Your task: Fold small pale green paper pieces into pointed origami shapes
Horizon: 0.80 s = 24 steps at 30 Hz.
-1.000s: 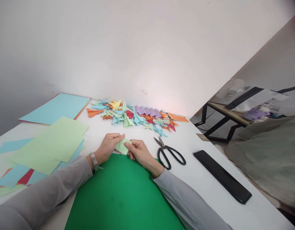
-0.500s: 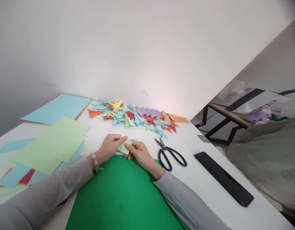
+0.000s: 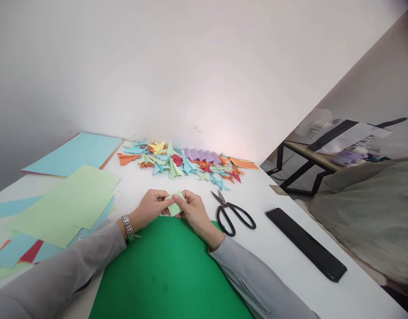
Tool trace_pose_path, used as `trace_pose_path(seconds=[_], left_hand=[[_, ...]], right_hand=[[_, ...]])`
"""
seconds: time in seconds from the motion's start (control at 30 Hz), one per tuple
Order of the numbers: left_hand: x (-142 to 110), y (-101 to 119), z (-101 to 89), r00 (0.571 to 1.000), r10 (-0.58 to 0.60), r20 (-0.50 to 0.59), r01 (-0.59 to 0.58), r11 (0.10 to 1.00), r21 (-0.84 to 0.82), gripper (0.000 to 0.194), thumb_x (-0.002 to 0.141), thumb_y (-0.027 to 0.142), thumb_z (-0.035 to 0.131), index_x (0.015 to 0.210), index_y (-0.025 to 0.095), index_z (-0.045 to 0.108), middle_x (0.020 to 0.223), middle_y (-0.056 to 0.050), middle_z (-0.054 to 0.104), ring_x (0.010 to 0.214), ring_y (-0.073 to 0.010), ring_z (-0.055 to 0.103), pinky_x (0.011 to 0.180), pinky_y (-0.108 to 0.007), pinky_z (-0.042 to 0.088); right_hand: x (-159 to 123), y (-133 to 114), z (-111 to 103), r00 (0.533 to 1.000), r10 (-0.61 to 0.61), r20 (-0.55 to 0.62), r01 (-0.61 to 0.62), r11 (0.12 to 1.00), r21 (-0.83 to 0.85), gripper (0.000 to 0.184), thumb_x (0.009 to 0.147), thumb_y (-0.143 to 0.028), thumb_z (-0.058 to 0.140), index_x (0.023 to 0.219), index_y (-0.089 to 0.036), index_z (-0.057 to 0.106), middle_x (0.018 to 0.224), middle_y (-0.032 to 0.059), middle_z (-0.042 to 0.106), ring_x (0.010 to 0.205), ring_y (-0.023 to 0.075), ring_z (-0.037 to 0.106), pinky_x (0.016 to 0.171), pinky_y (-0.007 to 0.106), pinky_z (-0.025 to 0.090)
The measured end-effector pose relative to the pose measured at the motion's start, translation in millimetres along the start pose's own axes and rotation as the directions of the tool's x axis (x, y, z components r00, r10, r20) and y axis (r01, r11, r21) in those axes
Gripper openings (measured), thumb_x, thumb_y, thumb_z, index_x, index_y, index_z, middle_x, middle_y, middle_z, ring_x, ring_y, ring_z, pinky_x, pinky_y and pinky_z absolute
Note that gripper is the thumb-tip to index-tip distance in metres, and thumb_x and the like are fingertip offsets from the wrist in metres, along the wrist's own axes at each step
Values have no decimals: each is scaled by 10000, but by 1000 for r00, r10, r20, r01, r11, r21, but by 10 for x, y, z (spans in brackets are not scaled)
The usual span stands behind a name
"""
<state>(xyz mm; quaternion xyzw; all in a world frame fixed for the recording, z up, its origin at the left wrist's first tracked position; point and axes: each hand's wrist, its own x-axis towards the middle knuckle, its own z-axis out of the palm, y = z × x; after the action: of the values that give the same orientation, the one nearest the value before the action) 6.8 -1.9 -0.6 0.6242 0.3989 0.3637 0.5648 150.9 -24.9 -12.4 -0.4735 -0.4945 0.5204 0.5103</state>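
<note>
A small folded piece of light green paper (image 3: 175, 208) is pinched between both hands. My left hand (image 3: 153, 207), with a metal-banded watch (image 3: 127, 227) at the wrist, grips its left side. My right hand (image 3: 195, 211) holds the right side, thumb pressed on the front face. Fingers behind the paper are partly hidden. Both hands are just above the far edge of a green sheet (image 3: 164, 270). Black-handled scissors (image 3: 229, 212) lie to the right of my right hand, blades slightly apart.
Folded paper shapes (image 3: 174, 168) in many colours are heaped along the wall. Light green sheets (image 3: 71, 204) and coloured scraps lie at left, below a stack of blue paper (image 3: 74, 153). A long black case (image 3: 305, 243) rests near the table's right edge. Beyond stands a low table (image 3: 306, 153).
The folded green paper has turned a little, and my left thumb has slid lower on it. My fingers have shifted along its edges. The whole view has moved slightly.
</note>
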Motion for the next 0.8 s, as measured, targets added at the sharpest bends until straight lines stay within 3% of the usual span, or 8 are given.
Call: trace_pose_path(seconds=[0.17, 0.37, 0.5, 0.63, 0.8], left_hand=[[15, 19, -29, 996, -57, 73, 63, 996, -71, 282, 654, 354, 646, 494, 133, 574, 449, -10, 574, 442, -103, 506, 491, -229, 404], [15, 13, -9, 997, -54, 54, 58, 995, -84, 309, 710, 407, 593, 571, 130, 598, 475, -25, 602, 432, -108, 514, 486, -236, 412], [14, 9, -14, 999, -44, 27, 46, 996, -73, 296, 709, 395, 586, 559, 140, 570, 452, -11, 578, 431, -109, 513, 487, -235, 410], [6, 20, -33, 993, -39, 108, 43, 998, -36, 270, 686, 343, 592, 510, 139, 563, 455, -4, 558, 447, -106, 509, 502, -236, 403], [-22, 42, -49, 978, -11, 210, 4, 999, 33, 256, 687, 300, 603, 494, 146, 535, 480, 10, 541, 480, -105, 509, 523, -236, 399]], right_hand=[[-6, 4, -9, 999, 42, 32, -44, 997, 58, 385, 664, -522, 672, 606, -184, 499, 452, -49, 570, 360, 90, 500, 351, 192, 386], [15, 3, -32, 997, 57, -52, -49, 988, 149, 413, 674, -570, 637, 636, -170, 539, 475, -41, 561, 362, 92, 500, 350, 204, 415], [-9, -42, -14, 998, 47, -44, -45, 998, 47, 369, 590, -477, 743, 686, -169, 562, 533, -43, 585, 388, 88, 509, 365, 199, 415], [-3, -19, -9, 996, 34, -78, -29, 998, 64, 382, 640, -518, 683, 604, -172, 525, 464, -54, 515, 379, 82, 450, 336, 196, 367], [31, 30, -34, 989, 29, -146, -17, 996, 82, 371, 594, -480, 733, 604, -172, 526, 460, -58, 509, 382, 80, 429, 318, 194, 350]])
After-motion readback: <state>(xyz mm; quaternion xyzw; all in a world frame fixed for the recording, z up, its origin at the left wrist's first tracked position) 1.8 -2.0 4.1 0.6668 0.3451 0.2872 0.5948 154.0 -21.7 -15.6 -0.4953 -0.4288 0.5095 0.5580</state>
